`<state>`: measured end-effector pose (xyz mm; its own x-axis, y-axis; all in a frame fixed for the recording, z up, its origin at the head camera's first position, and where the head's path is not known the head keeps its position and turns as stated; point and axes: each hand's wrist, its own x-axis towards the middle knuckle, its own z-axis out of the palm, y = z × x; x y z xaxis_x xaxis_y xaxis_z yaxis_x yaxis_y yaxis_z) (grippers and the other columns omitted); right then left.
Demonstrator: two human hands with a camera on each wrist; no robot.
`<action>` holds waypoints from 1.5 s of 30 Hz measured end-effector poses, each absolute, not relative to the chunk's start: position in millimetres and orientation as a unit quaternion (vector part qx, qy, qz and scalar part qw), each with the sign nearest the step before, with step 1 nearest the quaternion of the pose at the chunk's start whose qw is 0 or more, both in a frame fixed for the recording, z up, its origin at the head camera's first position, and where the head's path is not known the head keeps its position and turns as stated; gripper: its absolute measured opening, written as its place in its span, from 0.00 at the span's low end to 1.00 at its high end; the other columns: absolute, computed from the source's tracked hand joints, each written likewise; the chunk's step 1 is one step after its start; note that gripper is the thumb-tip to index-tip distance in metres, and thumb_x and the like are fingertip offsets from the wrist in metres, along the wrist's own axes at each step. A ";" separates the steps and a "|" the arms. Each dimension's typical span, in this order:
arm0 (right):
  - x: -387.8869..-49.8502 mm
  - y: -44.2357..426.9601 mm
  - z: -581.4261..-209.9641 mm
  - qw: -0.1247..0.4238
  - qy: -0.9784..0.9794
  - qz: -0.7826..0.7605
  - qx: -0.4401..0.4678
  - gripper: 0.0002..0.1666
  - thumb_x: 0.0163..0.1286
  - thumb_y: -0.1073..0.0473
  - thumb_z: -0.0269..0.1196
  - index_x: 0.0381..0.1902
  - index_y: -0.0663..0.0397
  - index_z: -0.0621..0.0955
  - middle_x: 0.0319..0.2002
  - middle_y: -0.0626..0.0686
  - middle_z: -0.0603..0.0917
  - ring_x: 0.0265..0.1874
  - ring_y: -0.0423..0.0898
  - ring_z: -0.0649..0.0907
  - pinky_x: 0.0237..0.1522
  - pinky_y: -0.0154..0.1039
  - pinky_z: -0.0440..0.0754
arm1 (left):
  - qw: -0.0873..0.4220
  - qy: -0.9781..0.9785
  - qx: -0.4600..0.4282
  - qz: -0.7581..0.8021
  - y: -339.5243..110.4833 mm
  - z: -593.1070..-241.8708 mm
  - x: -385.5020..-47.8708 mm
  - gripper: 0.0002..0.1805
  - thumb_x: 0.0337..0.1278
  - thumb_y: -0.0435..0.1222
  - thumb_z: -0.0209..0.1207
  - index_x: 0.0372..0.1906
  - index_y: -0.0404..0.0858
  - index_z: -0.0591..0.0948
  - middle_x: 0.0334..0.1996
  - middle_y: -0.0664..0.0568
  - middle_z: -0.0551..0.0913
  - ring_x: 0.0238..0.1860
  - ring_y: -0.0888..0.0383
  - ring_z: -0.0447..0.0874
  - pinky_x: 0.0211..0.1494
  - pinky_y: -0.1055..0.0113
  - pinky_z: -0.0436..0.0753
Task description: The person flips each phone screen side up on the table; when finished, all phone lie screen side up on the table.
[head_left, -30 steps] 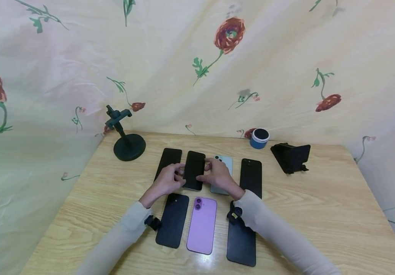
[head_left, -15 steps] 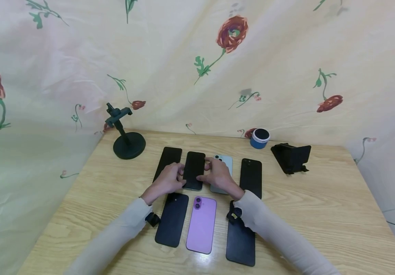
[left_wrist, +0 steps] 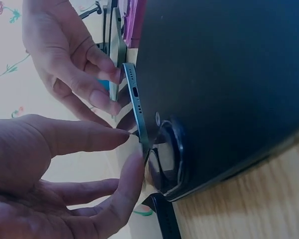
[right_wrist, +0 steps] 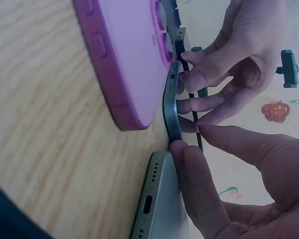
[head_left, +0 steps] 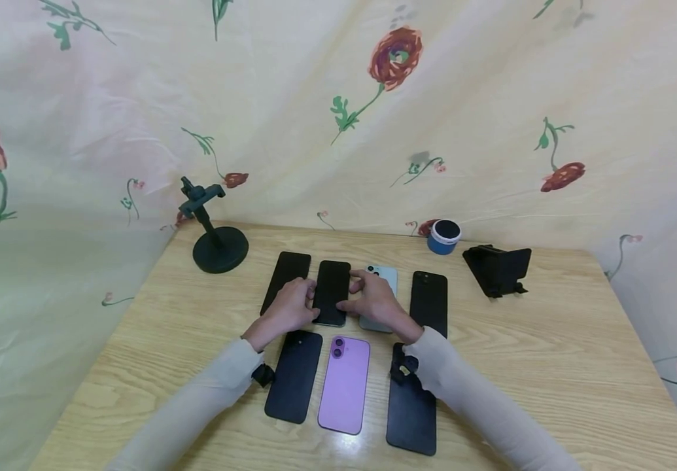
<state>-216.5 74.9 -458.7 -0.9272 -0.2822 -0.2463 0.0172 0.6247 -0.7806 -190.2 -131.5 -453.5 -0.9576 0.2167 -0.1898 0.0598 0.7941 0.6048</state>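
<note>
A dark-faced smartphone point(head_left: 331, 293) lies at the far middle of the table, between both hands. My left hand point(head_left: 292, 306) holds its left edge; in the left wrist view, thumb and finger pinch near a bottom corner of the phone point(left_wrist: 134, 99). My right hand point(head_left: 376, 301) grips the right edge with thumb and fingers, partly covering a light-blue phone point(head_left: 386, 281). In the right wrist view, the held phone point(right_wrist: 170, 109) looks nearly flat on the wood. A black phone point(head_left: 291, 268) lies just left, partly behind my left hand.
Nearer me lie a dark phone point(head_left: 294, 379), a purple phone point(head_left: 344, 386) and another dark phone point(head_left: 411, 418) beneath my right forearm. A black phone point(head_left: 430, 301) lies right. Behind stand a round-base phone stand point(head_left: 220, 250), a blue speaker point(head_left: 444, 242) and a folding stand point(head_left: 500, 271).
The held smartphone's far end has come down slightly toward the table. Both hands keep their places at its edges, and the other phones have not moved.
</note>
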 end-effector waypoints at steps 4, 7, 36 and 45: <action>-214.4 78.9 -458.0 0.177 0.887 -0.419 -0.084 0.49 0.62 0.56 0.77 0.77 0.58 0.68 0.51 0.58 0.85 0.35 0.44 0.88 0.59 0.48 0.83 | 0.122 0.944 0.069 0.299 -129.0 -452.4 -189.6 0.33 0.61 0.34 0.70 0.70 0.31 0.75 0.49 0.45 0.80 0.43 0.53 0.76 0.50 0.57 0.79; -212.5 82.3 -458.0 0.171 0.889 -0.415 -0.093 0.49 0.62 0.55 0.77 0.77 0.58 0.68 0.52 0.58 0.86 0.47 0.50 0.86 0.61 0.50 0.82 | 0.118 0.945 0.068 0.299 -126.7 -452.4 -188.5 0.34 0.62 0.34 0.70 0.72 0.33 0.73 0.49 0.45 0.79 0.40 0.53 0.76 0.44 0.60 0.78; -214.7 133.7 -444.6 0.168 0.882 -0.434 -0.075 0.44 0.66 0.57 0.74 0.76 0.57 0.69 0.60 0.63 0.84 0.46 0.52 0.89 0.42 0.42 0.89 | 0.098 0.920 0.161 0.344 -77.6 -448.1 -181.8 0.39 0.61 0.41 0.72 0.74 0.36 0.71 0.58 0.40 0.76 0.47 0.50 0.78 0.49 0.57 0.81; -217.4 148.0 -447.5 0.163 0.885 -0.431 -0.066 0.42 0.66 0.58 0.74 0.75 0.57 0.71 0.61 0.63 0.84 0.52 0.56 0.88 0.43 0.42 0.90 | 0.108 0.925 0.135 0.337 -60.5 -446.1 -180.1 0.42 0.67 0.48 0.67 0.78 0.35 0.64 0.63 0.37 0.74 0.52 0.46 0.79 0.57 0.50 0.81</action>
<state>-217.4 148.0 -447.5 -0.9379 -0.2570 -0.2328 0.0248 0.6200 -0.7842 -180.1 -60.5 -446.1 -0.9402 0.3232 -0.1078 0.1780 0.7357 0.6535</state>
